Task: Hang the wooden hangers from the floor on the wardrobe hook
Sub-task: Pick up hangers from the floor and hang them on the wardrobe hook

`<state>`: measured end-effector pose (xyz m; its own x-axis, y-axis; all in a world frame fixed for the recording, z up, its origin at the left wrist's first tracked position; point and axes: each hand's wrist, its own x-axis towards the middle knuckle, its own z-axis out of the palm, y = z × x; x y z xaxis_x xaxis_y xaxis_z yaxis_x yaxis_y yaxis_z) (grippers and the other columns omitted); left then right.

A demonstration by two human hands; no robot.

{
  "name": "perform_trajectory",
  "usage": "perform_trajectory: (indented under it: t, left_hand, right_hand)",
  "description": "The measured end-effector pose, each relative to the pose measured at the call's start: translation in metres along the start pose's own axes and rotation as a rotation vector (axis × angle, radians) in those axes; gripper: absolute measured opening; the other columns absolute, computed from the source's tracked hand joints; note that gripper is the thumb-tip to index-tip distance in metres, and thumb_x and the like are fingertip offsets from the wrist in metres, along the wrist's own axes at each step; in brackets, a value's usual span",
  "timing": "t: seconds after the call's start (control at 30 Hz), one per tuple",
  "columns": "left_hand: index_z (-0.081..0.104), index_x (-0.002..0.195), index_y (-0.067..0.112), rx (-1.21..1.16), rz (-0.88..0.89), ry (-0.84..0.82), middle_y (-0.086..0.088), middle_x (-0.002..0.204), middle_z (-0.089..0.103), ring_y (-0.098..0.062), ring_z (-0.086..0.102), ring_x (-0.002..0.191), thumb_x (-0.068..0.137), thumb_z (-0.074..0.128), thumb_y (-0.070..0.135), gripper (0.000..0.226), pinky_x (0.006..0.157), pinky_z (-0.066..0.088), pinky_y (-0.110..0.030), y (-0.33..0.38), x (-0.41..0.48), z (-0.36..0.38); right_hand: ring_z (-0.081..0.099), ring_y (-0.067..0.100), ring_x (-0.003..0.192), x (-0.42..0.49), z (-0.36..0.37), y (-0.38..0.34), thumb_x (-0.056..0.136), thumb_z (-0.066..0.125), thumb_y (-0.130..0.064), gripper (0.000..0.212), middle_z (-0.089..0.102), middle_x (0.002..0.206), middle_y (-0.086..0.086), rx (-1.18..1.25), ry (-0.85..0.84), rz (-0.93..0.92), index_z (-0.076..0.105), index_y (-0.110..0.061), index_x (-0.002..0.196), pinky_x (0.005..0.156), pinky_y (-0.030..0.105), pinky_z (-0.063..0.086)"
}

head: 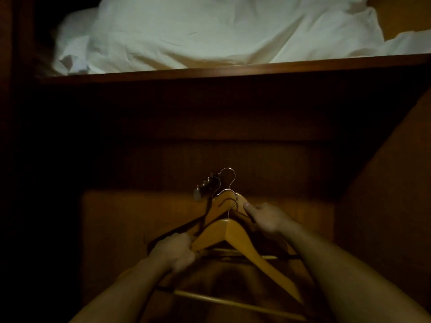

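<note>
Clasping wooden hangers (233, 231), left hand (177, 251) and right hand (265, 217) curl tight.

body | we see left hand (173, 250) left of the hangers (233, 234), bare, outline blurred | right hand (265, 217) right of the hangers, bare, thumbnail showing | left forearm (121, 292) and right forearm (349, 276) below the hangers, bare to the frame edge
</note>
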<state>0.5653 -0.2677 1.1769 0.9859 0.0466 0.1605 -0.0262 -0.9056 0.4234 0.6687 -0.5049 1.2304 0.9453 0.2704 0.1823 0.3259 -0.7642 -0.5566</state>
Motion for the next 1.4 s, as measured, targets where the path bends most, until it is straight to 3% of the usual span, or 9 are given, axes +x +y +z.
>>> perform_trajectory:
  t: [0.13, 0.23, 0.47, 0.63, 0.73, 0.93, 1.13, 1.23, 1.4]
  left_hand:
    - [0.063, 0.078, 0.031, 0.013, 0.016, -0.002, 0.010, 0.069, 0.063, -0.012, 0.058, 0.063, 0.086, 0.059, 0.045, 0.017, 0.059, 0.042, -0.028, -0.007, 0.019, 0.000]
    - [0.068, 0.084, 0.028, 0.000, -0.001, 0.019, 0.008, 0.078, 0.070, -0.014, 0.066, 0.073, 0.083, 0.062, 0.051, 0.024, 0.068, 0.050, -0.029, -0.010, 0.030, 0.001]
    - [0.058, 0.069, 0.029, -0.023, -0.028, 0.003, 0.012, 0.063, 0.058, -0.008, 0.053, 0.055, 0.087, 0.063, 0.051, 0.028, 0.058, 0.041, -0.027, -0.016, 0.048, 0.006]
    - [0.071, 0.090, 0.022, -0.050, -0.066, -0.013, 0.005, 0.072, 0.066, -0.017, 0.063, 0.066, 0.082, 0.059, 0.056, 0.037, 0.066, 0.049, -0.032, -0.027, 0.058, 0.009]
    - [0.069, 0.084, 0.026, -0.083, -0.068, -0.017, 0.010, 0.068, 0.061, -0.010, 0.056, 0.061, 0.085, 0.060, 0.053, 0.029, 0.064, 0.046, -0.028, -0.029, 0.061, 0.007]
    - [0.070, 0.092, 0.024, -0.013, -0.041, -0.005, 0.010, 0.074, 0.066, -0.010, 0.060, 0.068, 0.087, 0.061, 0.038, 0.017, 0.061, 0.043, -0.025, -0.018, 0.063, -0.003]
    - [0.057, 0.075, 0.023, -0.091, -0.055, 0.003, 0.006, 0.066, 0.054, -0.006, 0.049, 0.056, 0.094, 0.059, 0.028, 0.020, 0.053, 0.039, -0.019, -0.010, 0.077, -0.013]
    - [0.055, 0.074, 0.021, -0.146, -0.053, -0.004, 0.006, 0.063, 0.051, -0.006, 0.047, 0.053, 0.095, 0.058, 0.023, 0.021, 0.051, 0.037, -0.017, -0.007, 0.083, -0.019]
    - [0.058, 0.073, 0.023, -0.154, 0.000, -0.001, 0.006, 0.065, 0.057, -0.008, 0.051, 0.056, 0.092, 0.062, 0.028, 0.020, 0.058, 0.041, -0.023, -0.004, 0.085, -0.018]
  right_hand:
    - [0.059, 0.019, 0.104, 0.015, 0.007, -0.006, 0.095, 0.024, -0.069, 0.064, 0.064, 0.111, 0.001, -0.022, 0.005, 0.021, 0.064, -0.023, 0.114, 0.094, 0.039, 0.046]
    - [0.062, 0.017, 0.098, 0.027, 0.013, -0.009, 0.094, 0.024, -0.070, 0.065, 0.067, 0.106, -0.001, -0.009, -0.014, 0.006, 0.066, -0.023, 0.108, 0.095, 0.041, 0.048]
    - [0.065, 0.019, 0.091, 0.047, 0.028, -0.006, 0.093, 0.029, -0.071, 0.062, 0.069, 0.097, 0.000, 0.003, -0.064, 0.003, 0.067, -0.022, 0.101, 0.093, 0.044, 0.051]
    - [0.065, 0.017, 0.087, 0.059, 0.037, -0.003, 0.091, 0.030, -0.073, 0.062, 0.069, 0.093, -0.002, -0.025, -0.086, 0.002, 0.067, -0.023, 0.097, 0.091, 0.043, 0.052]
    - [0.065, 0.015, 0.087, 0.062, 0.039, -0.005, 0.094, 0.031, -0.069, 0.056, 0.069, 0.093, -0.001, -0.038, -0.090, -0.001, 0.065, -0.024, 0.096, 0.087, 0.037, 0.052]
    - [0.061, 0.013, 0.087, 0.060, 0.031, -0.005, 0.095, 0.034, -0.067, 0.048, 0.065, 0.094, -0.003, -0.093, -0.063, 0.005, 0.059, -0.026, 0.093, 0.083, 0.034, 0.049]
    - [0.059, 0.018, 0.107, 0.047, 0.018, -0.002, 0.094, 0.017, -0.072, 0.070, 0.064, 0.115, -0.001, 0.025, 0.078, -0.051, 0.060, -0.026, 0.123, 0.096, 0.040, 0.043]
    - [0.060, 0.015, 0.096, 0.032, 0.012, -0.004, 0.094, 0.014, -0.071, 0.070, 0.064, 0.102, -0.002, 0.060, 0.147, -0.137, 0.061, -0.026, 0.118, 0.094, 0.040, 0.046]
    - [0.058, 0.017, 0.110, 0.017, 0.010, -0.009, 0.082, 0.017, -0.081, 0.083, 0.061, 0.122, -0.002, 0.097, 0.025, -0.186, 0.053, -0.028, 0.133, 0.099, 0.041, 0.045]
